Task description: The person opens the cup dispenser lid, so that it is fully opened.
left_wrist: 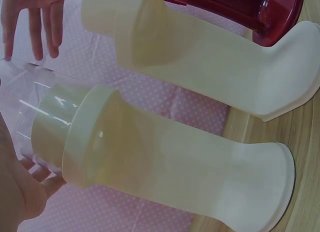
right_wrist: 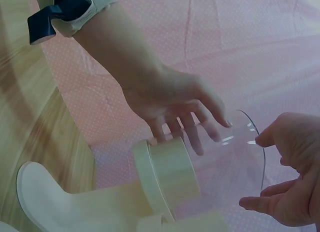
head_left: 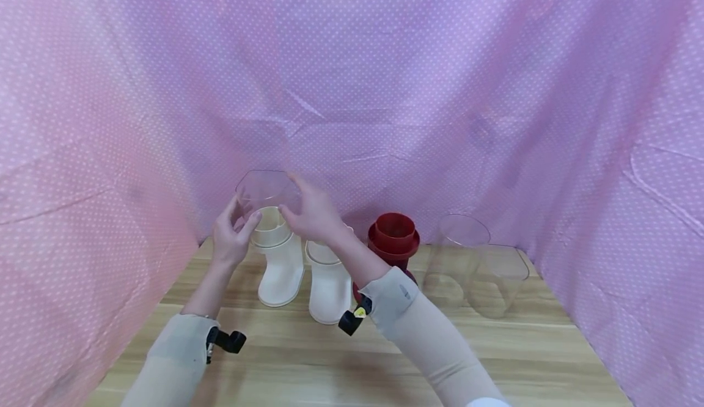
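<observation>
A clear plastic canister (head_left: 267, 186) sits at the top of a cream dispenser stand (head_left: 282, 275), its lower end round the stand's raised collar (left_wrist: 52, 119). My left hand (head_left: 231, 236) holds the canister low on its left side, thumb towards me and fingers round the wall. With thumb and fingers spread across it, my right hand (head_left: 313, 211) grips the canister near its upper rim. In the right wrist view, the left hand (right_wrist: 167, 99) is beside the collar, and the right hand (right_wrist: 295, 167) is at the dark-edged rim.
Close to the right stands a second cream stand (head_left: 330, 294), partly behind my right forearm. A red stand (head_left: 393, 239) is beyond it. Two more clear canisters (head_left: 451, 263) (head_left: 497, 282) stand upright further right on the wooden table (head_left: 297, 364). A pink dotted cloth (head_left: 352, 89) hangs around the table.
</observation>
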The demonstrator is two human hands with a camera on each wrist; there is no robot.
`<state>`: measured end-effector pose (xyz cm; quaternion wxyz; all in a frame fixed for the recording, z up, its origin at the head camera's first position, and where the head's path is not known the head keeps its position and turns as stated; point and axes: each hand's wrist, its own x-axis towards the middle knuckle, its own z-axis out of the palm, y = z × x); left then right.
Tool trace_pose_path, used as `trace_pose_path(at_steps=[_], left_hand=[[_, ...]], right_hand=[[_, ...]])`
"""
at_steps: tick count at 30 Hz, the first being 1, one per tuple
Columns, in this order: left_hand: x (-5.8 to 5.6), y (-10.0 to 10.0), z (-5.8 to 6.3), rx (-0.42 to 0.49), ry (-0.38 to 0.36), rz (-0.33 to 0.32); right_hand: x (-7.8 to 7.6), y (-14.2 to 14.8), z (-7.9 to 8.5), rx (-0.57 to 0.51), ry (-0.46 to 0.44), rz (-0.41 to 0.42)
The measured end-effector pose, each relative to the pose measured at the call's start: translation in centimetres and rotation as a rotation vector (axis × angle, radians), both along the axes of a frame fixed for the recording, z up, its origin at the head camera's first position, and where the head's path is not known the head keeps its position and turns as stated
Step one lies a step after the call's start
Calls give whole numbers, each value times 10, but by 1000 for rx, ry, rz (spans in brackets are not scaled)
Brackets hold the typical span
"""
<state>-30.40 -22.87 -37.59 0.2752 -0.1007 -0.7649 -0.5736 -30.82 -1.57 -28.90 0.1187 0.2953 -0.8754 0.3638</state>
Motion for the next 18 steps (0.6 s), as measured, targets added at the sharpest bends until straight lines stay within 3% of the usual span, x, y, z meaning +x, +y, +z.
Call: trace_pose_path(at_steps=[7,12,15,18], left_hand=[[2,-3,-2,-6,14,13],[8,-1,0,10,63,80],[16,3,10,-11,123,125],[27,8,27,-53,211,184]], right_hand=[[7,-21,-4,83,-32,2],[6,-24,-10,29,20,-5],[6,-20,-7,-16,49,1],[10,-13,1,-85,64,45]])
